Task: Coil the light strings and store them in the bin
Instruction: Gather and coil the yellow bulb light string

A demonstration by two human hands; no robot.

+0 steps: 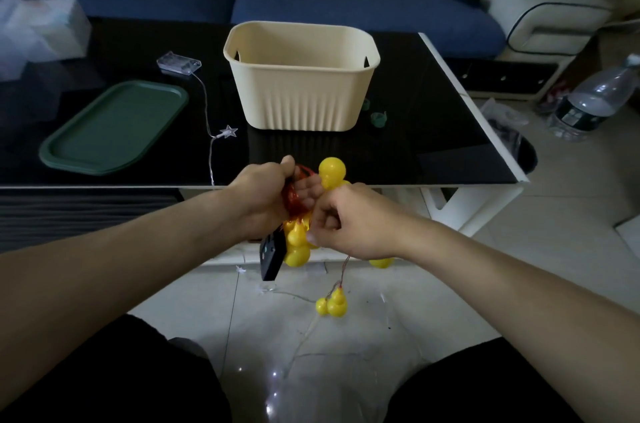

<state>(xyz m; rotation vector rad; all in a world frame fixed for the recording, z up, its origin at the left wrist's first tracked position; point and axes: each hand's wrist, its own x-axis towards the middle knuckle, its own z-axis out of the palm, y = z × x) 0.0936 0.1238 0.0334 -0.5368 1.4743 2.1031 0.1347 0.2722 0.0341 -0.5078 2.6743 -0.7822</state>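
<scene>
A string of yellow gourd-shaped lights (297,247) on thin red wire is bunched between two hands, held in the air just in front of the near edge of a black glass table (433,131). The left hand (268,195) has its fingers curled around red wire loops wound about it, with one smooth, glossy plastic gourd (331,172) sticking up above the fingers. The right hand (341,218) is closed in a pinch on the wire just beside the left hand; its fingertips are hidden behind its own knuckles, so the exact grip point is hard to make out. A black rectangular battery box (272,258) hangs below the left hand, partly covered by it. More gourds (332,303) dangle from the wire under the right wrist, and another (381,262) is mostly hidden behind that wrist.

Beyond the hands, a cream plastic bin (301,100) with ribbed sides and rounded corners stands upright on the table, its bottom not visible. To its left lies a second string with a clear star (228,132), leading to a clear battery case (178,65); its wire runs over the table edge to the pale tiled floor. A flat dark green tray (114,129) lies further left. A blue sofa (346,6) is behind the table, and a clear plastic bottle (588,103) stands on the floor at right, blurred.
</scene>
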